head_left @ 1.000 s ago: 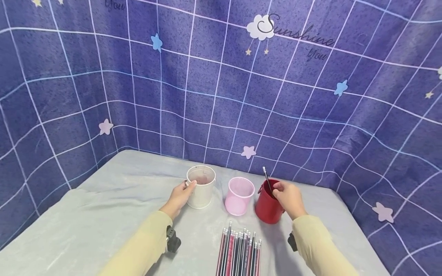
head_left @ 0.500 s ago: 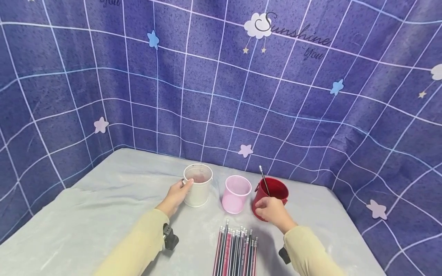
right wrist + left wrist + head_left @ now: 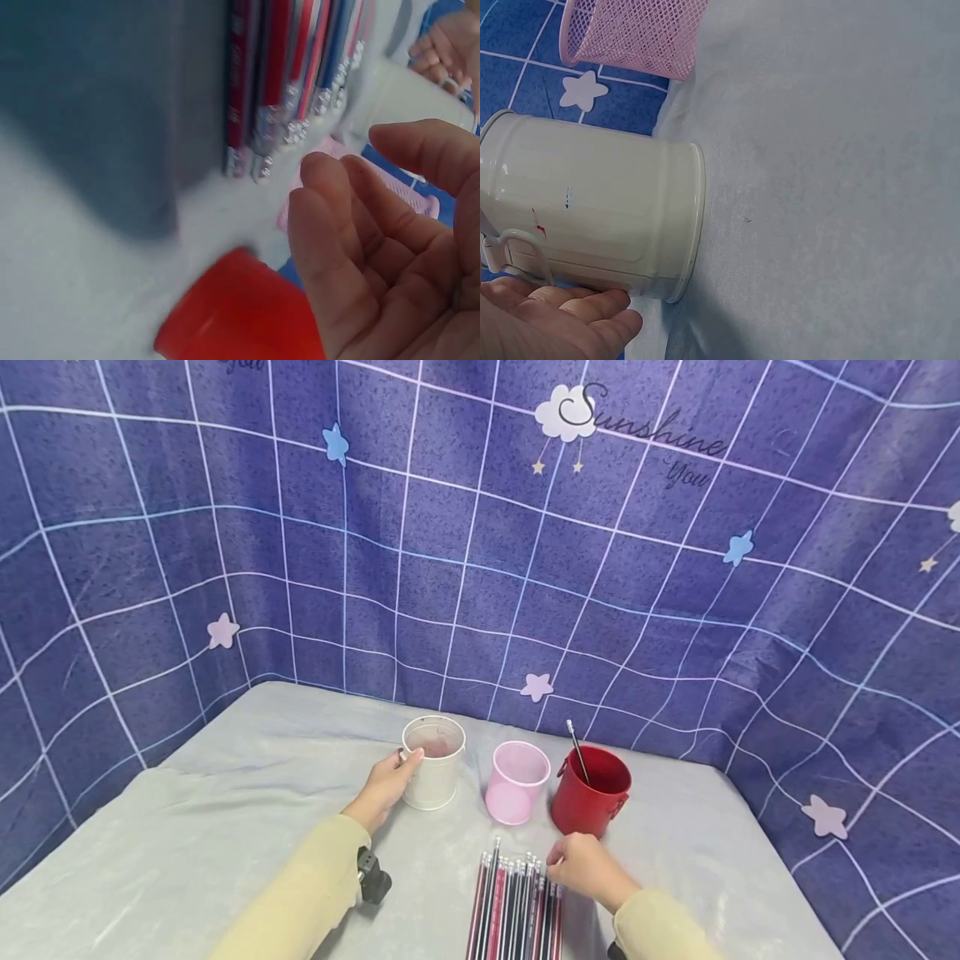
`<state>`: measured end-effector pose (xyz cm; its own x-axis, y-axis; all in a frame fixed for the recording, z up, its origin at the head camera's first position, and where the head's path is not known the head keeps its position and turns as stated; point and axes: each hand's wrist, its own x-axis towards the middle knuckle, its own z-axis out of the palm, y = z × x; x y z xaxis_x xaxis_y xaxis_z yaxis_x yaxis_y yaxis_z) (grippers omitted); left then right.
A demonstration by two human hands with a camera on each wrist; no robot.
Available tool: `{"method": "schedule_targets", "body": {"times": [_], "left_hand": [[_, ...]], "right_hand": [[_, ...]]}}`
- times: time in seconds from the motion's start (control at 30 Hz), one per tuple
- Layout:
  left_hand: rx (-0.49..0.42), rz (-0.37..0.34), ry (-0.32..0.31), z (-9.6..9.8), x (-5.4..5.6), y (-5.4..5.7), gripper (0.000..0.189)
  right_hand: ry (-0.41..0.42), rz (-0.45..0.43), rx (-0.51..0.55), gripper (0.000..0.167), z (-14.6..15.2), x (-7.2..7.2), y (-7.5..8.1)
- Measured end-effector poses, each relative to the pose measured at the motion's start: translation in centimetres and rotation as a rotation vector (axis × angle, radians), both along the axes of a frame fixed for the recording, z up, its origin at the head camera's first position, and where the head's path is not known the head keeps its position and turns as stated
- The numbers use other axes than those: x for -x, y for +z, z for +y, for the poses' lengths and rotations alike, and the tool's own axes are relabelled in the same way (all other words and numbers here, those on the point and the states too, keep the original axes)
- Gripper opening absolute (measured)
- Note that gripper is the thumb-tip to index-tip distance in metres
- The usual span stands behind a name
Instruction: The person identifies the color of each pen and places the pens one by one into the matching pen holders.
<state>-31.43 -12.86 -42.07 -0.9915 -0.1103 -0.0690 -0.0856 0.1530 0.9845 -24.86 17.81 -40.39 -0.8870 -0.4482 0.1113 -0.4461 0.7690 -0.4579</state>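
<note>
Showing a row of pencils [image 3: 513,910] laid side by side on a pale grey cloth [image 3: 225,843], red and dark in barrel, with eraser ends directed toward the rear and lower ends cut off by the frame. Note, at the right-hand erasers, a right hand [image 3: 588,868] with thumb and fingers [image 3: 322,247] loosely bent, parted by a visible gap in the right wrist view, and holding nothing; impossible to tell whether touching the pencils.

Just beyond, observe a red bucket [image 3: 585,806] standing upright, with one dark pencil [image 3: 577,753] inside, leaning left and projecting eraser-first above the rim. To the left of this, find a pink mesh cup [image 3: 512,802], upright and apart from both neighbours; farther left, a white bucket [image 3: 431,781], upright on the cloth. Note a left hand [image 3: 386,785] gripping the white bucket from its left side, with thumb at the rim and fingers along the wall near a handle [image 3: 531,238].

Compare also the pale yellow sleeves [image 3: 300,893] and, at the left wrist, a dark device [image 3: 372,877]. See, behind all, a purple-blue curtain [image 3: 465,610] printed with pale grid lines, stars [image 3: 738,548] and a white cloud [image 3: 562,415].
</note>
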Motion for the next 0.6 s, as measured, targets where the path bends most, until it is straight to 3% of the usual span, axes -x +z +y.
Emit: {"method": "schedule_targets", "body": {"times": [0.27, 0.6], "left_hand": [[0.01, 0.005, -0.002, -0.1, -0.2, 0.2, 0.058], [0.015, 0.014, 0.001, -0.1, -0.1, 0.2, 0.055]], "right_hand": [[0.028, -0.204, -0.042, 0.022, -0.3, -1.3, -1.1], [0.004, -0.189, -0.083, 0.026, -0.8, -1.9, -1.5]]}}
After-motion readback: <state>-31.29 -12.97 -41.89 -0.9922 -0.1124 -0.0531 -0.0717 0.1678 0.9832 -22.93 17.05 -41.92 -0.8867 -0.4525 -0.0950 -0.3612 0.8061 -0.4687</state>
